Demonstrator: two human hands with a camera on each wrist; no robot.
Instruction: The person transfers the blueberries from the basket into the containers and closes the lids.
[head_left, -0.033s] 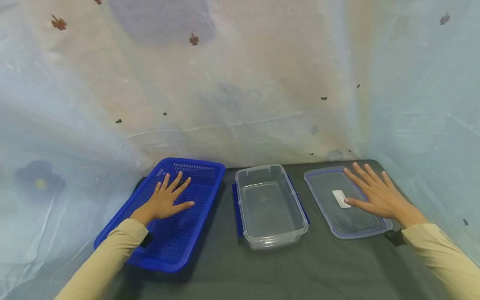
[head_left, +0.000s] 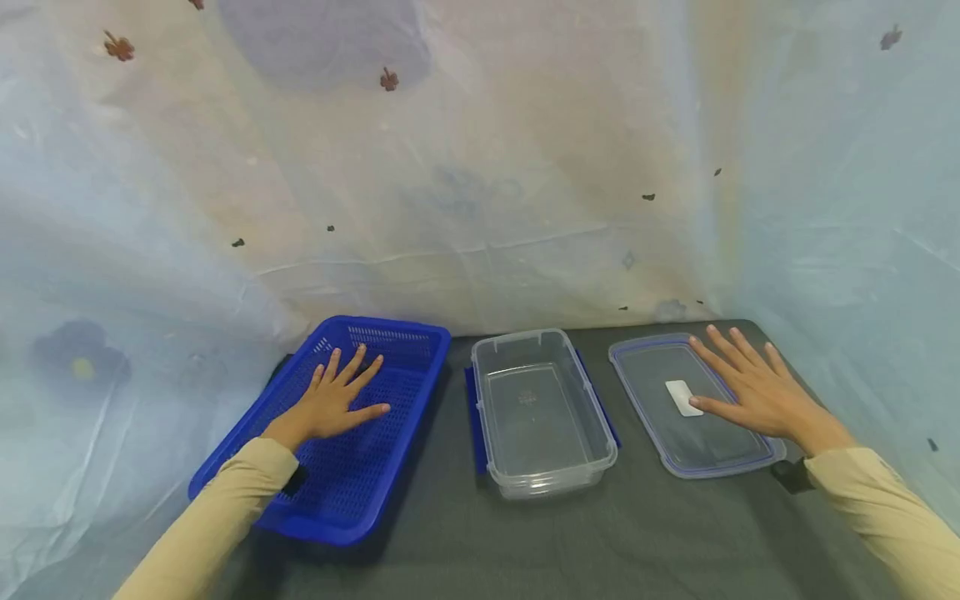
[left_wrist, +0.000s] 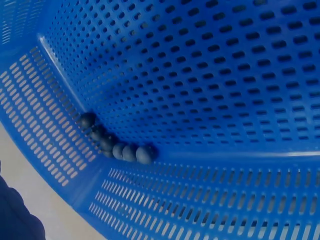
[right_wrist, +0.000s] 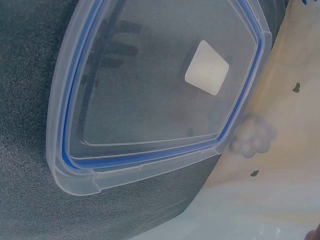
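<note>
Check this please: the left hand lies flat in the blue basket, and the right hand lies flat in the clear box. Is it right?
Not quite. The right hand lies flat on the lid, not in the clear box, which stands apart between lid and basket. The head view shows it. The left hand does lie flat in the blue basket.

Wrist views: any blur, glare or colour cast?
Left wrist: strong blue cast, the blue basket fills the frame, sharp, with dark beads in its corner. Right wrist: the clear lid looks soft and hazy with faint shadows, no hard glare.
</note>
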